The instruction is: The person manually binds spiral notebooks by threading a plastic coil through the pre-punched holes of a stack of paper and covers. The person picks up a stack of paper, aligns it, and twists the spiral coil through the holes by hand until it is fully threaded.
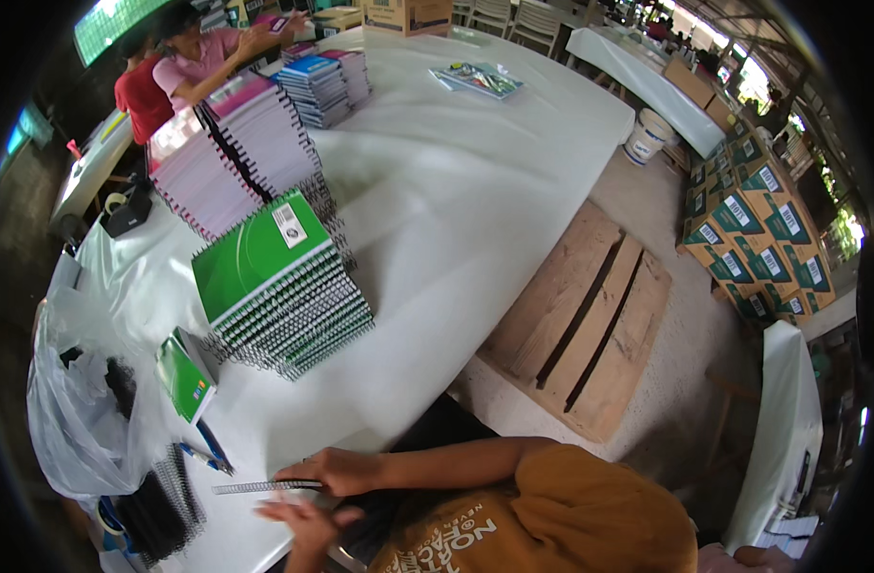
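My right hand (341, 471) is closed around one end of a thin spiral-bound notebook (251, 488), seen almost edge-on with its wire coil along it. Just below, my left hand (308, 523) has its fingers stretched out and apart, slightly blurred, with nothing visible in it. Beyond the hands rises a tall stack of green spiral notebooks (265, 256). A single green notebook (186, 374) leans beside that stack. Between it and my hands lie blue pens or similar slim tools (208, 454).
Black binding coils (155, 516) and a clear plastic bag (79, 401) occupy the table's left edge. Farther off stand white-paged notebook stacks (222, 158), blue notebooks (313, 81) and a tape dispenser (125, 212). A wooden pallet (580, 320) and stacked cartons (757, 229) are right; people work behind.
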The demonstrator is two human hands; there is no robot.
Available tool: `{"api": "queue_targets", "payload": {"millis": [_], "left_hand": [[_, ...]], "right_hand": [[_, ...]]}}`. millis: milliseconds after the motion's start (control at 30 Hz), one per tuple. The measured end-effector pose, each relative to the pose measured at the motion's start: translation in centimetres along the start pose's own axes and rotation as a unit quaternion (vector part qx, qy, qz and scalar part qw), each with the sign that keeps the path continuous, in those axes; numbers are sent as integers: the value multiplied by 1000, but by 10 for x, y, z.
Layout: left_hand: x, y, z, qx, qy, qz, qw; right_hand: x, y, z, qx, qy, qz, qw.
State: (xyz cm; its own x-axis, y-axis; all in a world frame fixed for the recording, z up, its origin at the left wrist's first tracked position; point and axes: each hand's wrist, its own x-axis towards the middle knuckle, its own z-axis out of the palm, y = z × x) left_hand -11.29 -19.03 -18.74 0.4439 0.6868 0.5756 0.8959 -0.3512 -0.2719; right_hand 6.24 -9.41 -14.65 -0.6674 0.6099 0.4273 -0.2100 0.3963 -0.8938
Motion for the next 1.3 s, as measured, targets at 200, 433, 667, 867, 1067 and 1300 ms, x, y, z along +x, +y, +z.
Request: {"api": "queue_targets", "payload": {"millis": [200, 433, 667, 867, 1067, 1300], "left_hand": [[10, 12, -4, -174, -113, -38, 977], [119, -19, -60, -187, -167, -74, 965], [138, -46, -61, -286, -189, -135, 930], [142, -50, -61, -330, -258, -170, 892], [144, -56, -56, -328, -252, -145, 899], [148, -58, -57, -345, -262, -120, 893]], "right_hand": [[9, 2, 2, 33, 35, 52, 998], [7, 30, 1, -162, 57, -10, 985], [15, 26, -6, -64, 37, 85, 994], [14, 26, -7, -72, 24, 87, 993], [16, 20, -6, -53, 69, 85, 993], [16, 20, -4, -55, 82, 89, 991]]}}
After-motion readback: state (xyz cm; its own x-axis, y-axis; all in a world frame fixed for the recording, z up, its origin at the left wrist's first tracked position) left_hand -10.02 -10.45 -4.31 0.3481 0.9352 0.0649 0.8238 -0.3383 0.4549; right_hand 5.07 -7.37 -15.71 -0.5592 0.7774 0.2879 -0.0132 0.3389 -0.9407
